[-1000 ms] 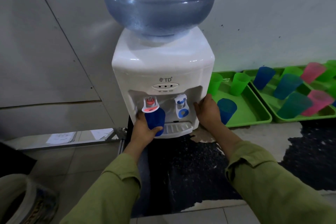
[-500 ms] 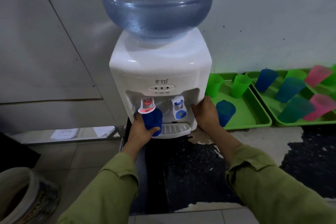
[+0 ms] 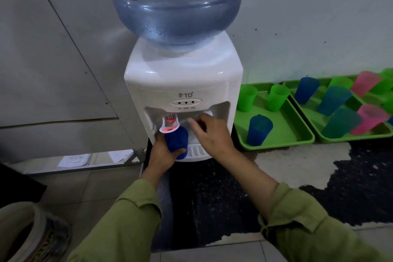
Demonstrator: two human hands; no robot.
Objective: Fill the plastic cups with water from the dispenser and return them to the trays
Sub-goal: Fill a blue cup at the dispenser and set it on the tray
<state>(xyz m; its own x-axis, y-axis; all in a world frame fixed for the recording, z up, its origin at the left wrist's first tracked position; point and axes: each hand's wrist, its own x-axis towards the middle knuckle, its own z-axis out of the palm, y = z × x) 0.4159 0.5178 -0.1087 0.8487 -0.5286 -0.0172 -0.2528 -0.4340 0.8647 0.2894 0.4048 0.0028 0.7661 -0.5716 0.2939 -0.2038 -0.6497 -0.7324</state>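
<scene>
A white water dispenser [image 3: 182,83] with a big blue bottle [image 3: 176,2] stands on a dark counter. My left hand [image 3: 163,153] grips a blue plastic cup [image 3: 177,141] right under the red tap [image 3: 169,125]. My right hand [image 3: 209,132] reaches into the tap recess, fingers apart, covering the blue tap; it holds nothing. To the right, the near green tray [image 3: 282,140] carries two green cups [image 3: 277,98] and one blue cup [image 3: 259,130]. The far green tray [image 3: 359,136] holds several blue, teal, pink and green cups.
The dispenser's drip tray [image 3: 196,152] sits below the taps. A round bucket [image 3: 27,234] stands on the tiled floor at the lower left. Papers [image 3: 74,159] lie on a low ledge by the wall. The counter top [image 3: 297,161] is patchy, pale and black.
My right hand has left the dispenser's right side and moved left into the recess over the blue tap. My left hand still holds the blue cup under the red tap.
</scene>
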